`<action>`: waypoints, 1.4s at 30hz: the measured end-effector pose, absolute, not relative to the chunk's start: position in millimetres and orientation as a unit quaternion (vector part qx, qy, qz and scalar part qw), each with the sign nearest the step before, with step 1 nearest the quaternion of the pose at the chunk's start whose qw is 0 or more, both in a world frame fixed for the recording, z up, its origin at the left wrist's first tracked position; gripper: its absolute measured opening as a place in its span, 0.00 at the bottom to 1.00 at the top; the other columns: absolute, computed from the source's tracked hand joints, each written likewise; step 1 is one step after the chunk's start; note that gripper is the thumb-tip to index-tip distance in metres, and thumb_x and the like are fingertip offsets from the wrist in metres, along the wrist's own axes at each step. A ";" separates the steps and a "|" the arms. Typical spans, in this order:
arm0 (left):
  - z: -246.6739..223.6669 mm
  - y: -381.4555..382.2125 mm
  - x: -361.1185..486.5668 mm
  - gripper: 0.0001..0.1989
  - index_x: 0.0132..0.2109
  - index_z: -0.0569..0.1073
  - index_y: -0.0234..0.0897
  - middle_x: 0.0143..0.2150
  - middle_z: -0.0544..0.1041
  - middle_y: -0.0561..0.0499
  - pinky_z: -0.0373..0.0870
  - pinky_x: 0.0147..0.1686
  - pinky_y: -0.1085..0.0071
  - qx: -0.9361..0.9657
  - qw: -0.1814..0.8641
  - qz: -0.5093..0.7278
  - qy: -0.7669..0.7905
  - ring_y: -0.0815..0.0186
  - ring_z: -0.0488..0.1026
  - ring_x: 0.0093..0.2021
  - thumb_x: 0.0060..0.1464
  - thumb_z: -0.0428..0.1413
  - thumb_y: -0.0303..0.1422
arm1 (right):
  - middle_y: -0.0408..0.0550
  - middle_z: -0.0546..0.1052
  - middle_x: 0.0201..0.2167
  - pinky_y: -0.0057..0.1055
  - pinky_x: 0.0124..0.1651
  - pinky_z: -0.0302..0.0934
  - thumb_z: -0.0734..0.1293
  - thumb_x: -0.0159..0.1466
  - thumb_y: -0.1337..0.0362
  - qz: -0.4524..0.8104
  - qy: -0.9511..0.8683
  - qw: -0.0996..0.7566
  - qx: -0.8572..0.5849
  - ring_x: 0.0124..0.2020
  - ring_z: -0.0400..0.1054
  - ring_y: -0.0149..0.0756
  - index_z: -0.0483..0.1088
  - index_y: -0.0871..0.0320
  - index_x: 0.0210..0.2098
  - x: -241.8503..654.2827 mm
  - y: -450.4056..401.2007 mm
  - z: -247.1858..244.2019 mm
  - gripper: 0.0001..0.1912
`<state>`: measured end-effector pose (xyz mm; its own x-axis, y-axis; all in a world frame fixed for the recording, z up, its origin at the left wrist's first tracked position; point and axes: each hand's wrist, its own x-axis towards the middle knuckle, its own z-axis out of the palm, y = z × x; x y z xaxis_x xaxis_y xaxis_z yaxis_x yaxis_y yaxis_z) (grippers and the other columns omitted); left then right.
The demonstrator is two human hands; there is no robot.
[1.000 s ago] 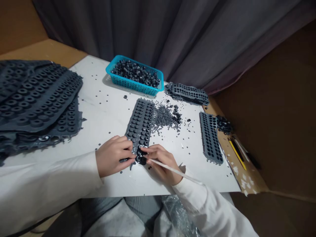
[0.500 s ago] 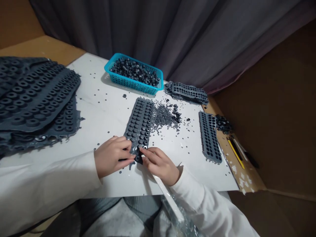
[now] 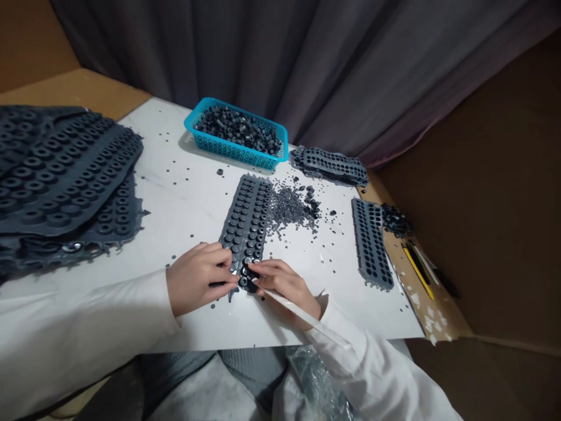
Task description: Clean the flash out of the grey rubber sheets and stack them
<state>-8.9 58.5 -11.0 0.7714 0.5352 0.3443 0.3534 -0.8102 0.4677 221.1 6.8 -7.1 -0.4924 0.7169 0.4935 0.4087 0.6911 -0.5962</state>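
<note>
A dark grey rubber sheet [image 3: 248, 210] with rows of round, ring-like studs lies on the white tabletop, its long side running away from me. My left hand [image 3: 200, 273] is closed on its near left edge, thumb and fingers pinching the rubber. At the near end, my right hand [image 3: 286, 285] grips a long, thin white tool [image 3: 307, 316], whose tip is hidden among the fingers and studs. The right fingertips touch the black studs at the sheet's near right corner. Whether they also pinch a stud I cannot make out.
A blue basket [image 3: 239, 153] of small dark rubber pieces stands at the back. Small grey discs [image 3: 287, 207] lie heaped beside the sheet. Studded sheets [image 3: 65, 169] pile up at left; a punched sheet [image 3: 372, 242] and a stack [image 3: 335, 165] lie right, near a yellow-handled tool [image 3: 418, 271].
The white tool has swung in my right hand, its rear end rising and moving right over my forearm. My left hand stays on the sheet.
</note>
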 end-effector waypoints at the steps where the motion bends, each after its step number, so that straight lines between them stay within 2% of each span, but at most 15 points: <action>1: -10.9 58.4 -8.8 0.09 0.34 0.76 0.42 0.30 0.68 0.53 0.54 0.33 0.69 0.922 0.189 0.237 0.239 0.67 0.63 0.33 0.60 0.52 0.32 | 0.57 0.75 0.48 0.37 0.48 0.69 0.65 0.62 0.71 0.200 -0.845 0.368 -0.334 0.50 0.66 0.38 0.68 0.60 0.38 220.9 6.0 -7.9 0.04; 6: -11.2 58.2 -8.8 0.09 0.34 0.76 0.41 0.30 0.68 0.52 0.54 0.33 0.69 0.921 0.184 0.242 0.243 0.66 0.63 0.32 0.60 0.52 0.32 | 0.56 0.73 0.51 0.37 0.52 0.68 0.65 0.62 0.71 0.156 -0.881 0.309 -0.322 0.53 0.65 0.37 0.68 0.61 0.40 222.8 6.3 -7.0 0.05; 12: -11.5 58.9 -9.3 0.09 0.34 0.76 0.41 0.30 0.68 0.53 0.55 0.32 0.69 0.923 0.184 0.243 0.233 0.67 0.63 0.32 0.60 0.52 0.32 | 0.54 0.74 0.50 0.35 0.50 0.69 0.64 0.63 0.71 0.081 -0.893 0.300 -0.326 0.51 0.66 0.36 0.68 0.59 0.38 223.7 6.3 -9.9 0.04; 16: -10.4 58.8 -8.9 0.10 0.33 0.76 0.41 0.30 0.68 0.52 0.55 0.32 0.69 0.923 0.177 0.244 0.238 0.68 0.63 0.32 0.59 0.52 0.32 | 0.56 0.74 0.49 0.37 0.44 0.69 0.64 0.63 0.70 -0.012 -0.925 0.256 -0.281 0.52 0.66 0.39 0.67 0.58 0.35 222.1 12.7 -4.7 0.02; 19: -9.9 58.7 -8.8 0.11 0.32 0.76 0.41 0.30 0.68 0.52 0.56 0.32 0.69 0.926 0.177 0.240 0.233 0.68 0.64 0.32 0.60 0.51 0.32 | 0.56 0.75 0.47 0.35 0.40 0.69 0.65 0.62 0.70 -0.082 -0.941 0.231 -0.233 0.49 0.68 0.40 0.65 0.57 0.31 219.2 19.8 -2.2 0.05; 24: -10.2 57.3 -8.6 0.11 0.31 0.75 0.40 0.30 0.67 0.52 0.56 0.32 0.68 0.924 0.182 0.234 0.243 0.67 0.63 0.32 0.60 0.51 0.32 | 0.52 0.76 0.44 0.33 0.40 0.70 0.65 0.62 0.71 -0.112 -0.931 0.253 -0.240 0.46 0.69 0.37 0.65 0.56 0.29 217.4 28.3 -7.0 0.06; 28: -10.3 57.2 -8.3 0.11 0.32 0.75 0.40 0.29 0.67 0.52 0.56 0.31 0.69 0.924 0.185 0.236 0.236 0.67 0.63 0.32 0.60 0.51 0.31 | 0.58 0.74 0.48 0.40 0.46 0.70 0.64 0.62 0.74 -0.068 -0.907 0.279 -0.308 0.52 0.66 0.41 0.66 0.58 0.36 226.7 33.0 -1.0 0.06; 31: -10.0 57.7 -8.1 0.11 0.32 0.75 0.40 0.29 0.67 0.52 0.56 0.31 0.69 0.923 0.187 0.239 0.235 0.68 0.63 0.30 0.60 0.51 0.31 | 0.57 0.73 0.49 0.39 0.46 0.71 0.60 0.63 0.75 0.027 -0.864 0.336 -0.374 0.53 0.65 0.39 0.66 0.58 0.41 232.2 31.7 6.6 0.09; 33: -10.1 58.1 -8.2 0.11 0.32 0.76 0.40 0.29 0.67 0.52 0.56 0.31 0.69 0.922 0.186 0.242 0.238 0.68 0.63 0.31 0.60 0.51 0.31 | 0.56 0.74 0.48 0.36 0.46 0.71 0.60 0.64 0.74 0.115 -0.829 0.378 -0.396 0.52 0.67 0.37 0.66 0.58 0.39 231.4 27.6 8.0 0.07; 36: -11.1 58.6 -8.9 0.10 0.33 0.76 0.41 0.29 0.67 0.52 0.56 0.31 0.69 0.922 0.189 0.241 0.236 0.67 0.63 0.31 0.59 0.51 0.31 | 0.55 0.76 0.45 0.39 0.48 0.69 0.62 0.64 0.70 0.212 -0.809 0.400 -0.376 0.51 0.68 0.38 0.66 0.58 0.35 225.8 20.7 3.2 0.03; 42: -12.3 59.6 -9.9 0.10 0.33 0.76 0.41 0.30 0.68 0.52 0.57 0.32 0.69 0.922 0.199 0.236 0.234 0.67 0.64 0.31 0.60 0.51 0.31 | 0.56 0.77 0.44 0.39 0.49 0.69 0.63 0.63 0.69 0.200 -0.838 0.365 -0.352 0.50 0.69 0.38 0.66 0.59 0.35 221.1 18.1 -9.5 0.01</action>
